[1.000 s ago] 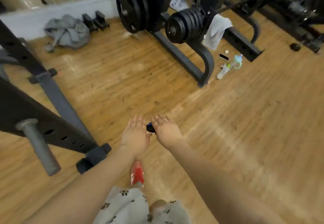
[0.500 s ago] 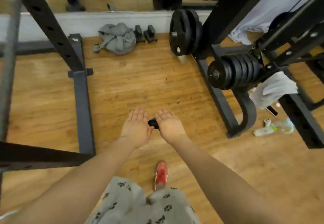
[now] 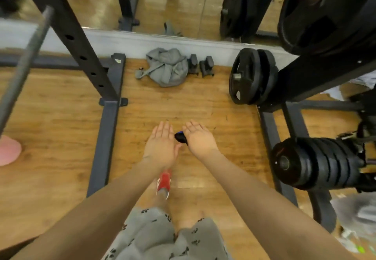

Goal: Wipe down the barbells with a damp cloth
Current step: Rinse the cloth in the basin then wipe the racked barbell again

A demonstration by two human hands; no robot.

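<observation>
No legible writing or brand is seen. Both arms are stretched forward over the wooden floor: the left hand is held flat with fingers straight and together, the right hand likewise extended, with a small black object with a blue tip lodged between them, though which hand has hold of it cannot be told. A barbell bar is seen blurred at the upper left beside the rack upright, with weight plates at right and a grey bag by the wall; compared with half a second ago, the rack and plates are seen nearer, and the hands are unchanged.
</observation>
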